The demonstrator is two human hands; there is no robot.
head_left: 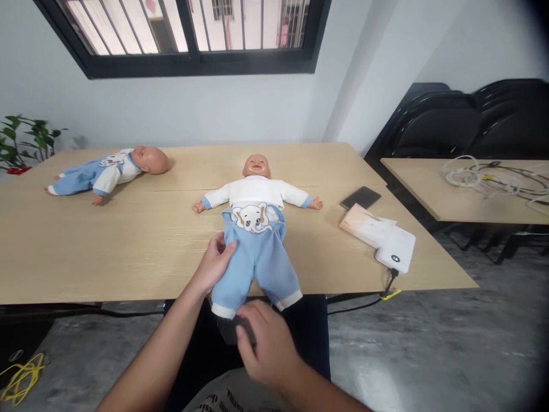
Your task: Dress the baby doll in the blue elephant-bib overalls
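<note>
A baby doll (pixel 256 213) in a white top and light blue elephant overalls lies on its back on the wooden table (pixel 128 240), its legs hanging over the front edge. My left hand (pixel 214 264) grips the blue trouser leg near the doll's hip, fingers closed on the fabric. My right hand (pixel 266 340) is below the table edge, just under the doll's feet, with fingers curled round a small dark object (pixel 234 330) that I cannot make out.
A second doll (pixel 109 171) in blue lies at the far left of the table. A black phone (pixel 361 197), papers and a white power bank (pixel 392 246) with a cable sit to the right. A potted plant (pixel 23 143) stands far left. Another table with cables (pixel 493 177) and black chairs are at right.
</note>
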